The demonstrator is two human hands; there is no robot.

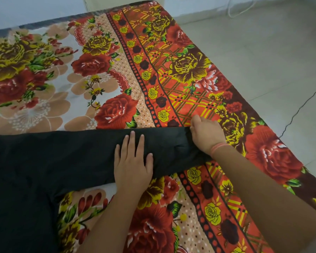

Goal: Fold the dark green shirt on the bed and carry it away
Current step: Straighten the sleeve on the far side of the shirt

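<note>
Shirt cuff [183, 136] inside right grip [206, 136]

Left hand [133, 161] flat, fingers [132, 143] straight and apart, right hand [206, 136] curled, pinching

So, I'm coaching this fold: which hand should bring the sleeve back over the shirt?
The right hand: it grips the dark green shirt at its sleeve end, so it can probably lift and carry it over. The left hand lies flat mid-sleeve, better suited to anchoring the crease.
</note>
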